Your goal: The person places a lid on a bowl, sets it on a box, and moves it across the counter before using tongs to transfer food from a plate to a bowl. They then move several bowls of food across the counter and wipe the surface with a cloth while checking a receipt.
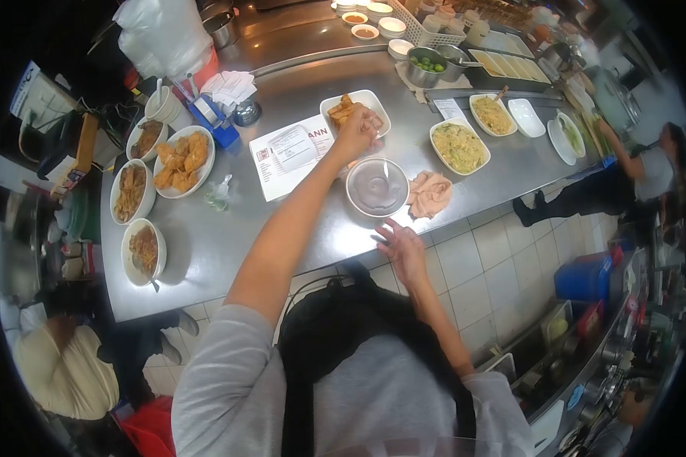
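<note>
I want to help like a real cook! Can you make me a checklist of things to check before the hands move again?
1. Left hand on the white dish of fried pieces: ok, it reaches the dish; what it grips, cannot tell.
2. Right hand free: ok, it lies open at the counter edge, holding nothing.
3. Round bowl empty: cannot tell, a spoon-like thing seems to be inside.
4. Pink cloth away from food: ok, it lies beside the bowl.
5. Paper ticket not covered: ok, it lies flat under the left arm.
</note>
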